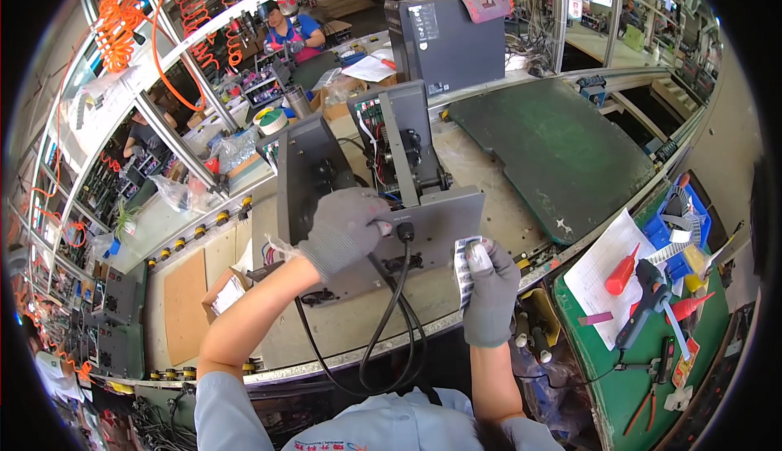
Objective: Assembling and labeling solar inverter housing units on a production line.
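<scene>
A dark grey metal chassis (448, 213) stands open on the bench before me, circuit boards and wiring showing inside it. Into its near panel runs a plugged black power cord (399, 288), which loops down over the bench edge. My left hand (346, 227), in a grey glove, is at that panel left of the plug, its fingertips pinched together; whatever they hold is too small to make out. To the right of the panel, my gloved right hand (491, 296) grips a strip of labels (464, 274) with dark rectangles in a row.
A dark green board (562, 154) lies at the right, beyond it a conveyor frame. The green side table (586, 369) carries a glue gun (648, 300), red nozzle bottles (623, 270), pliers (643, 406) and paper. A large dark cabinet (456, 44) stands behind. Across the line sits another person (295, 34).
</scene>
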`<state>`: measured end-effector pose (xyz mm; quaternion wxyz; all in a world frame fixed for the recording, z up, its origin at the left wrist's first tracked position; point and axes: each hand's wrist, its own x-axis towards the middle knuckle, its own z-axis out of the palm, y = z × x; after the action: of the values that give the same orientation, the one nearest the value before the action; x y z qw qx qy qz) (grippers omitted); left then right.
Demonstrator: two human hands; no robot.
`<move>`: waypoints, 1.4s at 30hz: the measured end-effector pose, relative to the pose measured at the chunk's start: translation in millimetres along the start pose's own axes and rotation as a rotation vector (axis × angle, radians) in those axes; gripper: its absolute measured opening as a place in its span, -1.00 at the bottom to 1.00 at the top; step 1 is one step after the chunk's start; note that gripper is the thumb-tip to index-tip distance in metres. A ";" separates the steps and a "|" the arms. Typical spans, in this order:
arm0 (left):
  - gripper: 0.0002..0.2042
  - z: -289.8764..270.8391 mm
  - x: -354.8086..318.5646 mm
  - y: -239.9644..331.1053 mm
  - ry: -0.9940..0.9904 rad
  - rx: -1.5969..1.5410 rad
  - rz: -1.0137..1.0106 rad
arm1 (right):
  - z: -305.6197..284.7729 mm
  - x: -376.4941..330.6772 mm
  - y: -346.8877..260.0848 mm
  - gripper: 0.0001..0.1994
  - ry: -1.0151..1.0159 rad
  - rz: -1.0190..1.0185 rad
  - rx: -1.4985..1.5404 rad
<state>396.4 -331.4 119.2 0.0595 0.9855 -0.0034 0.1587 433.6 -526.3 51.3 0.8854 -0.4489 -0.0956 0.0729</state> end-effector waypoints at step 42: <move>-0.72 -11.0 -13.8 -9.4 -0.125 -0.489 0.103 | 52.9 0.2 32.0 -0.77 -0.052 -0.012 -0.640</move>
<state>380.1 -320.9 124.2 0.2875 0.9483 -0.0954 0.0949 420.0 -466.1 56.1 0.6971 -0.7020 -0.1389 0.0451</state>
